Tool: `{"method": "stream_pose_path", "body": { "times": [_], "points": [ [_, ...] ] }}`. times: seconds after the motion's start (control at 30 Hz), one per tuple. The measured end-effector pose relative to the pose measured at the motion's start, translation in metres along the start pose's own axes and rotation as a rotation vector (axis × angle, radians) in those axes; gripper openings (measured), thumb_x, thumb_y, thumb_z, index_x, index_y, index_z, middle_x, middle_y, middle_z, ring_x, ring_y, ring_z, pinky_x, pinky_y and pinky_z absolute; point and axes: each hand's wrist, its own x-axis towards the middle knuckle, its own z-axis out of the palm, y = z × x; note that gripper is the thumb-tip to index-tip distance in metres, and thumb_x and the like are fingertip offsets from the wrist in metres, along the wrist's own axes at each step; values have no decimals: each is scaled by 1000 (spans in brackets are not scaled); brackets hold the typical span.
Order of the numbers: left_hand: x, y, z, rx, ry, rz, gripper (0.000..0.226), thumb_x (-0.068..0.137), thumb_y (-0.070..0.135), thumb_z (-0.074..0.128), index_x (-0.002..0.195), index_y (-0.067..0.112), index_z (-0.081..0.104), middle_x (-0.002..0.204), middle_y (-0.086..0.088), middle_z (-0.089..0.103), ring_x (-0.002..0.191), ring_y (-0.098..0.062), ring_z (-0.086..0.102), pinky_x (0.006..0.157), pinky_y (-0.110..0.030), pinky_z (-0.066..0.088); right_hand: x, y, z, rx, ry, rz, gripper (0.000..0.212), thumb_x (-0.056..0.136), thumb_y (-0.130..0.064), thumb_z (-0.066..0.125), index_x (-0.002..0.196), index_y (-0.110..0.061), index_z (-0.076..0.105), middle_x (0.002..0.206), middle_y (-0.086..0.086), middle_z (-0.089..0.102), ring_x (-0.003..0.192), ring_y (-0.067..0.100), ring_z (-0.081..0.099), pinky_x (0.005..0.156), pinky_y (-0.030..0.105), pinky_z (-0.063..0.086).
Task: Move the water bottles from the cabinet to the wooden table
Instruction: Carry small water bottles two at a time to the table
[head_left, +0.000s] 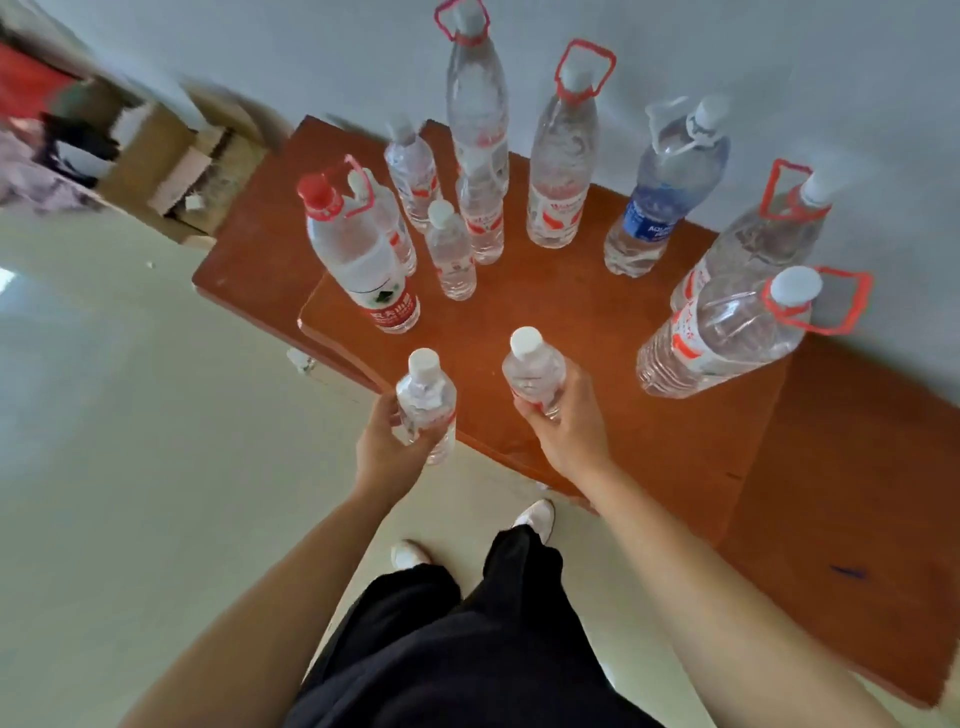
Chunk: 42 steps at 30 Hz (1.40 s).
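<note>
My left hand (387, 441) grips a small clear water bottle (427, 400) with a white cap, just off the near edge of the wooden table (571, 338). Over the table's near edge, my right hand (569, 421) holds a second small white-capped bottle (534, 371) upright. Several water bottles stand on the table: a red-capped one (358, 260) at the left, small ones (451, 254) in the middle, tall ones with red handles (478, 104) at the back, a blue-labelled one (665, 192) and two large ones (727, 332) at the right.
A pale wall (779, 52) rises right behind the table. Open cardboard boxes (171, 171) and clutter sit on the floor at the far left. Light tiled floor (130, 415) spreads to the left. My legs and white shoes (535, 519) stand close to the table's near edge.
</note>
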Motion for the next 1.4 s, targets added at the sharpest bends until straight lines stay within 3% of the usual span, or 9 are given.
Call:
{"method": "stream_pose_path", "body": {
  "times": [0.2, 0.37, 0.5, 0.63, 0.8, 0.93, 1.13, 1.23, 1.4],
  "points": [
    [-28, -6, -122, -247, 283, 53, 47, 77, 40, 86, 110, 44, 53, 109, 21, 64, 106, -5, 59, 95, -44, 52, 16, -129, 55, 20, -43, -269, 57, 85, -47, 79, 133, -31, 53, 119, -11, 56, 115, 10, 52, 98, 43, 52],
    [-69, -40, -271, -314, 627, 148, 48, 69, 69, 74, 108, 59, 50, 111, 18, 61, 101, 3, 59, 89, -33, 51, -15, -272, 175, 106, -168, -511, 64, 83, -36, 82, 139, -28, 50, 124, -4, 53, 117, 13, 49, 102, 40, 48],
    [-141, -113, -402, -172, 918, 201, 62, 78, 56, 78, 132, 37, 54, 107, 8, 50, 96, 10, 53, 79, -13, 43, -88, -375, 300, 177, -293, -723, 60, 84, -29, 83, 135, -30, 52, 119, -4, 54, 113, 15, 51, 98, 37, 48],
    [-211, -196, -513, -6, 1195, 163, 64, 80, 42, 82, 137, 26, 56, 108, 1, 50, 89, -2, 53, 79, -26, 47, -173, -453, 415, 187, -438, -880, 69, 88, -29, 79, 147, -27, 44, 126, 3, 51, 117, 21, 50, 97, 35, 45],
    [-288, -284, -629, 51, 1535, 121, 62, 82, 34, 79, 137, 16, 56, 130, -3, 53, 105, -10, 57, 87, -33, 50, -272, -537, 542, 149, -559, -1147, 72, 88, -28, 78, 150, -29, 41, 131, 10, 50, 120, 25, 45, 91, 35, 38],
    [-330, -350, -698, 221, 1737, 42, 60, 89, 35, 74, 140, 11, 53, 133, -10, 63, 120, -27, 59, 99, -42, 49, -334, -590, 633, 163, -624, -1304, 74, 86, -24, 81, 149, -28, 41, 134, 10, 48, 124, 29, 46, 95, 45, 48],
    [-368, -457, -791, 708, 1837, -279, 74, 82, 20, 80, 146, 12, 44, 131, -19, 59, 121, -35, 53, 98, -64, 46, -405, -658, 793, 272, -659, -1598, 74, 86, -20, 80, 149, -20, 43, 144, 11, 53, 133, 33, 48, 107, 60, 40],
    [-376, -503, -850, 889, 1788, -458, 77, 81, 18, 81, 148, 13, 43, 132, -19, 58, 121, -38, 52, 98, -64, 42, -439, -693, 874, 272, -718, -1661, 80, 84, -15, 81, 150, -27, 38, 144, 10, 51, 136, 35, 44, 112, 66, 32],
    [-391, -551, -928, 980, 1743, -679, 76, 83, 22, 80, 148, 14, 43, 133, -17, 58, 119, -39, 57, 93, -61, 44, -503, -755, 983, 273, -823, -1799, 84, 82, -17, 83, 152, -28, 38, 140, 12, 54, 131, 38, 49, 115, 67, 28]
  ]
}}
